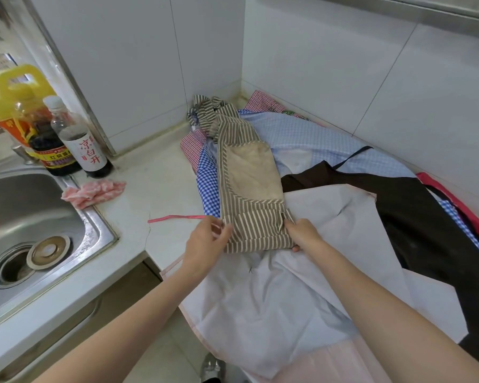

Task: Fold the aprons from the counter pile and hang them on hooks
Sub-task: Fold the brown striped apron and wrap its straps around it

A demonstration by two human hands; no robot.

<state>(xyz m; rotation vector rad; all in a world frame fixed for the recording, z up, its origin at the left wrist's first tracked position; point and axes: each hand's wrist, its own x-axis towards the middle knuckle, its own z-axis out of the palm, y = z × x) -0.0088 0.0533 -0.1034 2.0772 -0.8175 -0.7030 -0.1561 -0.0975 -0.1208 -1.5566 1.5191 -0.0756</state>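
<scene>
A brown-and-white striped apron (249,219) with a beige pocket lies folded into a long strip on top of the pile in the counter corner. My left hand (205,244) pinches its near left corner. My right hand (304,234) grips its near right corner. Under it lie a pale white apron (274,299) that hangs over the counter edge, a dark brown apron (415,217), a light blue checked apron (315,139), a blue gingham apron (208,183) and a red gingham apron (191,146). No hooks are in view.
A steel sink (25,217) with a loose drain plug (49,251) fills the left side. Bottles of sauce and oil (53,139) stand behind it. A pink cloth (94,193) and a pink strap (174,217) lie on the counter (155,175). White tiled walls close the corner.
</scene>
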